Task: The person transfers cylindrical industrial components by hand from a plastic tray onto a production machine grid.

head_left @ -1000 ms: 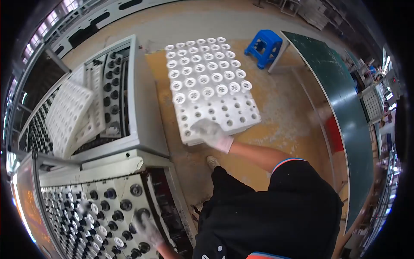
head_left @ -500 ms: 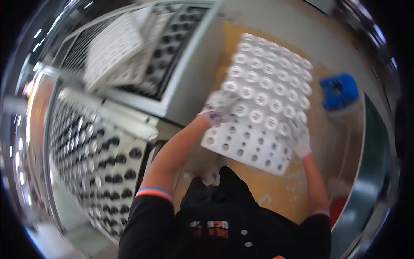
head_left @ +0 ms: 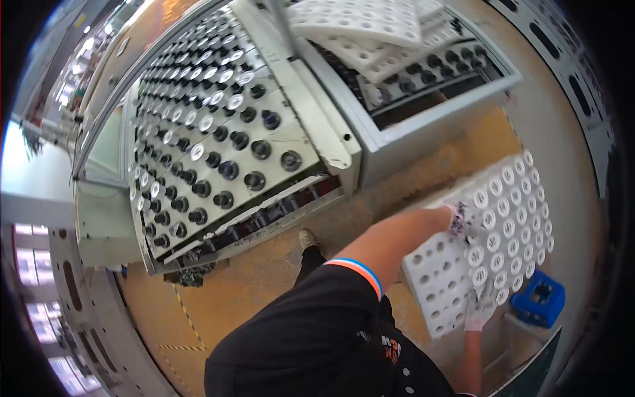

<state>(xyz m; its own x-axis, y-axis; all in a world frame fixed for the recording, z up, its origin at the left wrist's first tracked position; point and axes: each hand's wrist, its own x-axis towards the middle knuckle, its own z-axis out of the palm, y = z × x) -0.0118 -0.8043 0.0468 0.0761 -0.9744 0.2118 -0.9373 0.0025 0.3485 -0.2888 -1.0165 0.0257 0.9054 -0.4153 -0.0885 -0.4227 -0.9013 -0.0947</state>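
Observation:
A white perforated board (head_left: 434,286) lies at the lower right, its far part covered by rows of white round pieces (head_left: 508,228) and its near part showing bare holes. My left hand (head_left: 465,221), in a patterned white glove, is at the board's left side by the edge of the round pieces. My right hand (head_left: 481,306), also gloved, is at the near right side beside the lowest pieces. The fingers of both hands are bent around pieces at the row's edge, and what they grip is hard to make out.
A slanted machine panel (head_left: 278,135) with rows of black holders, some bearing white discs, stands at the left. Stacked white perforated boards (head_left: 357,23) lie on an open grey frame (head_left: 436,109). A blue crate (head_left: 539,299) is beyond my right hand.
The view has swung left, so the board and my hands now appear further right and the machine panel shows more fully. Both hands remain at the same edge of the pieces.

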